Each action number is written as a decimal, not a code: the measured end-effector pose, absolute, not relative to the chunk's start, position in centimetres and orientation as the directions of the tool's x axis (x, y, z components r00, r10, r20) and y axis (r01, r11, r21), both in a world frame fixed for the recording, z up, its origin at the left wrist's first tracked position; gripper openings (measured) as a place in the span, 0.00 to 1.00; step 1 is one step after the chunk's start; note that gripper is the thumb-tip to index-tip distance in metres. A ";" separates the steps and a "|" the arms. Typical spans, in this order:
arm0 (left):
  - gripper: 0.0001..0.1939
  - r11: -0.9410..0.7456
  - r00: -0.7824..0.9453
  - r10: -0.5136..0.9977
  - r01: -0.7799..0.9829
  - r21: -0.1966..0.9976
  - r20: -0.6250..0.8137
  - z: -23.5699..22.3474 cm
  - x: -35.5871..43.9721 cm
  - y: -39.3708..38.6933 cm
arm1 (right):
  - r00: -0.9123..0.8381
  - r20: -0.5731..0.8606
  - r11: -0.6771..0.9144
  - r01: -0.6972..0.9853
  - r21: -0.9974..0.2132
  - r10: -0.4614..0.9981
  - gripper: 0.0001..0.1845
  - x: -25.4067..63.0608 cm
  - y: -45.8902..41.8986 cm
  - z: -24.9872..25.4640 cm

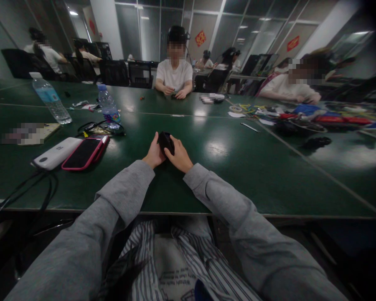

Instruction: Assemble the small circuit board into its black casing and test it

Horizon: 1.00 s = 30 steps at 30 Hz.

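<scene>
Both my hands rest on the dark green table (232, 167) in front of me, in grey sleeves. Between them is a small black object (165, 142). My left hand (153, 154) wraps its left side with the thumb up along it. My right hand (179, 155) covers its right side, fingers curled over the top. What the black object is I cannot make out.
To my left lie a phone in a red case (84, 153), a white power bank (54, 153), black cables (40, 184) and two water bottles (52, 99) (109, 108). A person in white (174, 75) sits opposite. Cluttered tools and parts (301, 117) lie at the right.
</scene>
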<state>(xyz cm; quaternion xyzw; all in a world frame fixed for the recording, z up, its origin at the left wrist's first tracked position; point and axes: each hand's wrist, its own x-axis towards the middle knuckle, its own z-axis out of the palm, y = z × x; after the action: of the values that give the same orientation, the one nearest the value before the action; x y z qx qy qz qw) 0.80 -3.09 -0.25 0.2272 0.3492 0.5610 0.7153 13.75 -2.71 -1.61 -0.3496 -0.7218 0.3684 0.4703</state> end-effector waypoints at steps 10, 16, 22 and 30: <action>0.31 0.201 0.068 0.972 -0.739 0.643 -0.225 -0.3 0.1 -2.7 | 0.114 0.223 0.245 -0.236 -0.941 0.968 0.20 16.8 1.2 0.5; 0.29 0.201 0.035 0.966 -0.725 0.658 -0.257 -0.1 0.2 -2.5 | -0.395 -0.243 -0.420 -0.461 -0.781 0.886 0.11 17.4 1.3 -0.2; 0.29 0.194 -0.020 0.957 -0.701 0.686 -0.291 -0.2 0.3 -2.6 | -0.443 -0.166 -0.383 -0.462 -0.800 0.881 0.10 16.4 0.1 0.0; 0.27 0.207 -0.014 0.948 -0.736 0.645 -0.319 0.0 0.3 -2.7 | -0.438 -0.194 -0.403 -0.458 -0.793 0.878 0.10 16.4 0.7 -0.7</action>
<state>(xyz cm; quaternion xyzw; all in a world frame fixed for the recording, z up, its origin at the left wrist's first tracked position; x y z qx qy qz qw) 0.35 -2.66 0.01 0.1459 0.3626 0.6127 0.6869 16.40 0.67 -0.69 -0.3111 -0.3378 0.7776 0.4295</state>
